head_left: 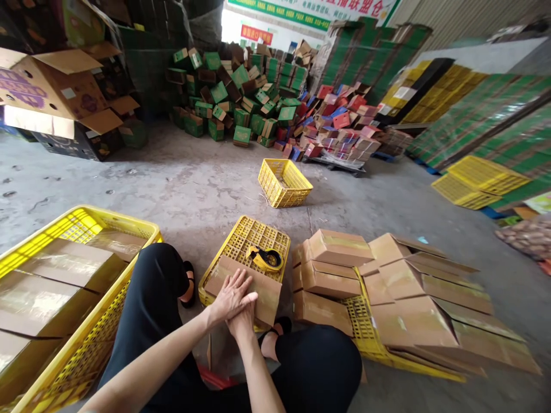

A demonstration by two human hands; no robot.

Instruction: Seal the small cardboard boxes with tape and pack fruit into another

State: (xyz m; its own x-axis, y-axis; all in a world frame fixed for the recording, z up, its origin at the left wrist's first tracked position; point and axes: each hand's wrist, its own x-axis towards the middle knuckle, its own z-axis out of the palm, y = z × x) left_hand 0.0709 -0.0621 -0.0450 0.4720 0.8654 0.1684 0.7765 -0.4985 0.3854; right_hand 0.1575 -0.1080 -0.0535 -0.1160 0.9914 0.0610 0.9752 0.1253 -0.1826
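Observation:
A small brown cardboard box (267,289) lies on an upturned yellow crate (253,235) between my knees. My left hand (231,295) rests flat on the box's top, fingers stretched out. My right hand (242,323) sits just under the left one against the box's near side; its fingers are mostly hidden. A yellow tape dispenser (266,258) lies on the crate just behind the box.
A yellow crate (77,223) at my left holds taped brown boxes (64,267). To my right, stacked and open brown boxes (387,287) lie on a flat yellow crate. Another yellow crate (284,183) stands farther off on the concrete floor. Piles of green and red boxes (258,97) fill the back.

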